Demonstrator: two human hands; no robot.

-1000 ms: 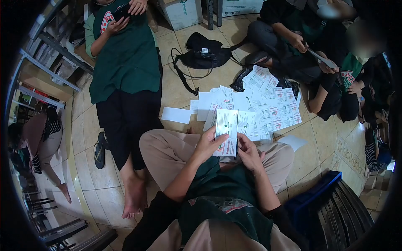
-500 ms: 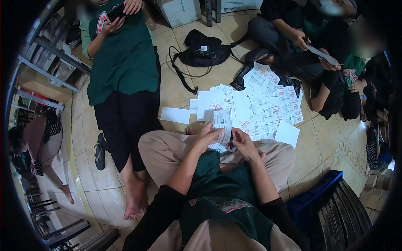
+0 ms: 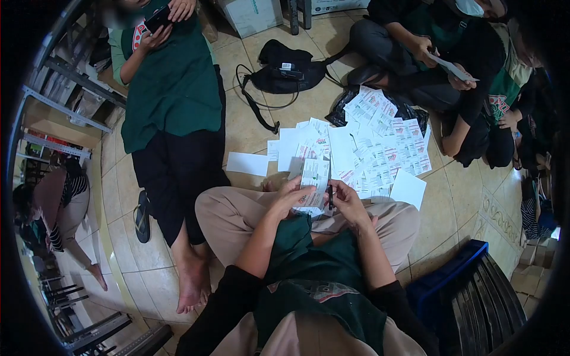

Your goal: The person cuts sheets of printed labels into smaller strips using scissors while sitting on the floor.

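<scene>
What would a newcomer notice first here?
Probably the spread of printed papers on the tiled floor, beyond the crossed legs. Next, the left hand holding a printed sheet, with a dark object in the right hand beside it. A black bag lies beyond, toward the left.

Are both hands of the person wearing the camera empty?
No, the left hand holds a printed paper, and the right hand holds a slim black item beside the paper's edge.

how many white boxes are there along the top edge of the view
2: one white box left of the dark legs, another white box to their right. Both are cut off by the picture's edge; more may be hidden.
</scene>
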